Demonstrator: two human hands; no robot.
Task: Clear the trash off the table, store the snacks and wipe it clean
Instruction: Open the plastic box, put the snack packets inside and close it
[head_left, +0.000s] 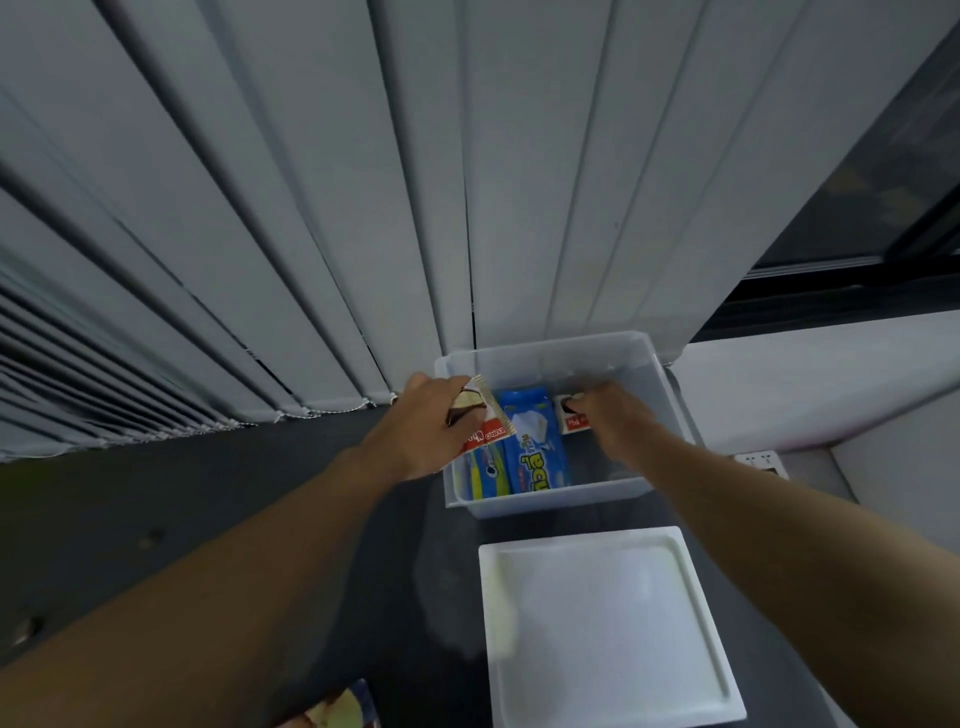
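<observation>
Bin (571, 500) at bench (208, 493) far edge. Left hand (415, 434) grips red packet (488, 435) over its left wall; right hand (618, 415) holds small packet (571, 418) inside. Advise laying both flat, then releasing.

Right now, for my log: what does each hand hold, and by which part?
The left hand grips a red-and-white wrapper near its far end; the right hand a small red-and-white packet by its right side, in the bin.
</observation>
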